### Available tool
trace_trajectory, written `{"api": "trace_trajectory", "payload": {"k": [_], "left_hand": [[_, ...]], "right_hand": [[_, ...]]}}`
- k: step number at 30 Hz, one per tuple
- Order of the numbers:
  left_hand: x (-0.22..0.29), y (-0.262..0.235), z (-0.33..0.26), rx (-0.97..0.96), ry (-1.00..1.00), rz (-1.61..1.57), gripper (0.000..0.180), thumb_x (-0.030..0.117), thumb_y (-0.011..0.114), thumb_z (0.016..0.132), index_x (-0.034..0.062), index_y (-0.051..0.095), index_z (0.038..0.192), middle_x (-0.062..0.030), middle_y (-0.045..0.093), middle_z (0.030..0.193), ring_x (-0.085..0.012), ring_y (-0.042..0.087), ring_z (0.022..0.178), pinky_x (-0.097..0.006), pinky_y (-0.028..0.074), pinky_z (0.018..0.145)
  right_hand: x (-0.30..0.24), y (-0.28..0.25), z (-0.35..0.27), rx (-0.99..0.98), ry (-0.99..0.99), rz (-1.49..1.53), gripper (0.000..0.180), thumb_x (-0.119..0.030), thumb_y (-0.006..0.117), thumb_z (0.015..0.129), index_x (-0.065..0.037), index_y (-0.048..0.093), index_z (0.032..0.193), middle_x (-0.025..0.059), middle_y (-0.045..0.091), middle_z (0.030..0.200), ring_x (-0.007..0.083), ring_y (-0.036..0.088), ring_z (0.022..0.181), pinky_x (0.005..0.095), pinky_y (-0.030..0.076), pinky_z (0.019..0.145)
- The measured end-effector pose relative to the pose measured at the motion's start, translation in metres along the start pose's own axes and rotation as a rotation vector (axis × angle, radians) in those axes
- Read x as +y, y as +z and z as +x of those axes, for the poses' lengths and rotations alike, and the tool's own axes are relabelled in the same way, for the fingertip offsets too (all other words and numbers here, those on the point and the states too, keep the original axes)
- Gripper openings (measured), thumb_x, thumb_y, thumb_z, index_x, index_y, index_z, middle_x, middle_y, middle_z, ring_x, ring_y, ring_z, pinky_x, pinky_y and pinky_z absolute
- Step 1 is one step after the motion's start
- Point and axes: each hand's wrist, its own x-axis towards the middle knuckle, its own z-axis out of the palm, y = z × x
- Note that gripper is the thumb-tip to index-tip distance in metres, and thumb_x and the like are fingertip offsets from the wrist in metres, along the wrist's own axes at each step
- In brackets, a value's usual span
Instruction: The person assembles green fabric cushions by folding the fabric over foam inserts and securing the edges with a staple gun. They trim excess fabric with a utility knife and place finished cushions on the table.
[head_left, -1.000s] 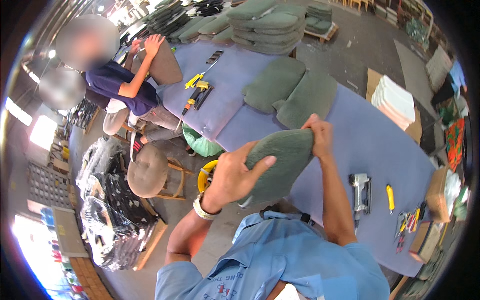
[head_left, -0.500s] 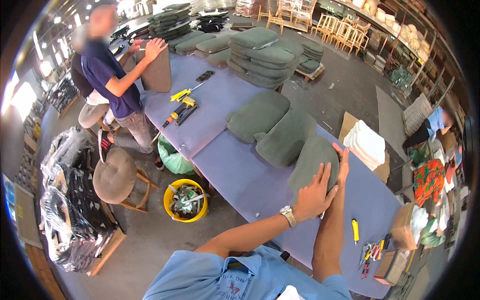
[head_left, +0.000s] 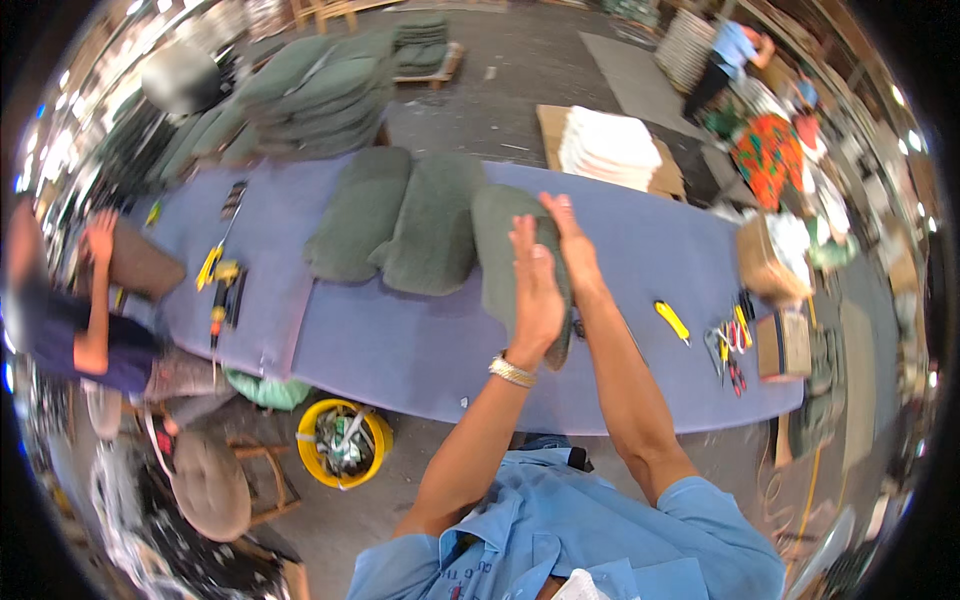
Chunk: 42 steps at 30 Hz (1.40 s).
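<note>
On the purple table point(head_left: 420, 350), just right of its middle, we have the green cushion point(head_left: 500, 240) lying flat, the third in a row beside two more green cushions point(head_left: 400, 225) of the same make to its left. Our left hand point(head_left: 535, 290) lies open, palm down, on the near right part of the cushion. Our right hand point(head_left: 570, 245) is open too, fingers straight, laid along its right edge a little farther away. The two hands are close side by side, neither one closed on anything.

To do this well, in our judgement, we should press evenly with flat palms from the middle outward, so the filling spreads and the cover does not bunch. Its long side should also sit parallel to its neighbour, touching or just overlapping as the other two do.

The cushion is a dull grey-green, long and rounded at the corners, soft and a little domed, with a matt fabric face. Whether a seam or zip runs along its edge we cannot tell.

To the right on the table lie a yellow utility knife point(head_left: 672, 321) and a cluster of small hand tools point(head_left: 730, 345), well apart from the cushion. Far to the left a yellow power tool point(head_left: 222, 290) rests near another person's arm point(head_left: 95, 290). A yellow bucket point(head_left: 343, 442) stands on the floor at the near side.
</note>
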Motion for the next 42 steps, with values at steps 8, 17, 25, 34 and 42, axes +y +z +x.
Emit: {"api": "trace_trajectory", "payload": {"k": [8,17,25,34,42], "left_hand": [[-0.017,-0.024,-0.007,-0.094,-0.015,-0.24,0.063,0.042,0.023,0.113,0.0099,0.014,0.167,-0.0111,0.008,0.175,-0.0276,0.006,0.161,-0.04,0.01,0.13],[-0.132,-0.081,-0.093,-0.154,-0.64,-0.416,0.077,0.061,0.026,0.11,0.0132,0.01,0.168,-0.0119,0.015,0.173,-0.0297,0.018,0.159,-0.042,0.022,0.128],[-0.083,-0.091,-0.078,-0.008,-0.523,0.103,0.085,0.061,0.04,0.106,-0.0042,0.027,0.16,-0.0267,0.04,0.158,-0.0382,0.041,0.146,-0.041,0.036,0.12],[-0.088,-0.119,-0.009,0.102,-0.553,0.443,0.066,0.027,0.08,0.087,-0.0101,0.056,0.137,-0.0256,0.07,0.125,-0.0339,0.069,0.113,-0.04,0.054,0.096],[0.027,-0.152,-0.064,0.004,-0.201,0.111,0.061,0.017,0.081,0.086,-0.0084,0.057,0.136,-0.017,0.07,0.124,-0.0235,0.065,0.112,-0.039,0.052,0.098]], "right_hand": [[0.003,0.012,-0.045,-0.042,-0.148,-0.162,0.077,-0.06,0.029,0.109,-0.004,0.032,0.162,0.014,0.021,0.172,0.0282,0.015,0.16,0.0385,0.013,0.129],[0.131,0.028,-0.094,-0.053,-0.054,-0.126,0.073,-0.04,0.044,0.109,0.002,0.02,0.164,0.0219,0.019,0.171,0.0332,0.015,0.16,0.0396,0.014,0.129],[0.168,0.052,-0.04,-0.058,0.067,-0.129,0.072,-0.044,0.042,0.11,0.002,0.023,0.163,0.0207,0.025,0.17,0.0334,0.022,0.158,0.0395,0.018,0.128],[0.239,0.036,-0.074,-0.011,0.043,-0.352,0.059,-0.04,0.046,0.109,-0.006,0.042,0.157,0.0203,0.035,0.165,0.0339,0.035,0.153,0.041,0.028,0.125],[-0.024,-0.032,0.018,0.206,-0.812,-0.473,0.058,-0.038,0.075,0.094,-0.01,0.06,0.143,0.0166,0.057,0.15,0.0375,0.054,0.137,0.0446,0.043,0.114]]}}
